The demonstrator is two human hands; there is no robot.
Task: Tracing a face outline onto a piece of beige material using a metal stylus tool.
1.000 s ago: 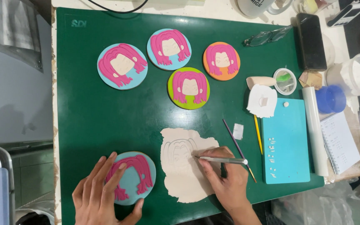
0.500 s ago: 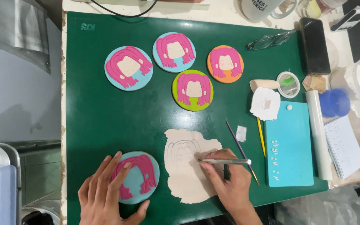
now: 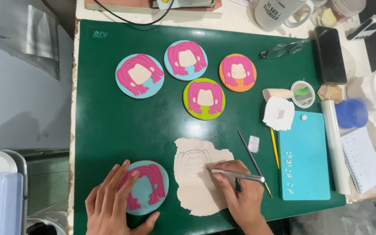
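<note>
My right hand (image 3: 242,196) grips a thin silver tool (image 3: 236,175), its tip touching a flat sheet of beige clay (image 3: 196,191) that bears a scored outline of a head with hair. My left hand (image 3: 116,204) lies flat with fingers spread on a blue round disc (image 3: 153,185) with a pink-haired clay figure, just left of the sheet. Both rest on a dark green cutting mat (image 3: 109,130) near its front edge.
Several more pink-haired discs (image 3: 140,76) lie at the mat's far side. A thin brush (image 3: 251,154), a yellow stick (image 3: 274,148), a teal board (image 3: 303,156), a white roller (image 3: 335,148), glasses (image 3: 283,48), a phone (image 3: 330,54), a mug (image 3: 277,13) and a notebook (image 3: 362,159) sit right.
The tool's tip has moved a little along the scored outline on the beige clay. My left hand stays on the blue disc. The camera view has shifted slightly.
</note>
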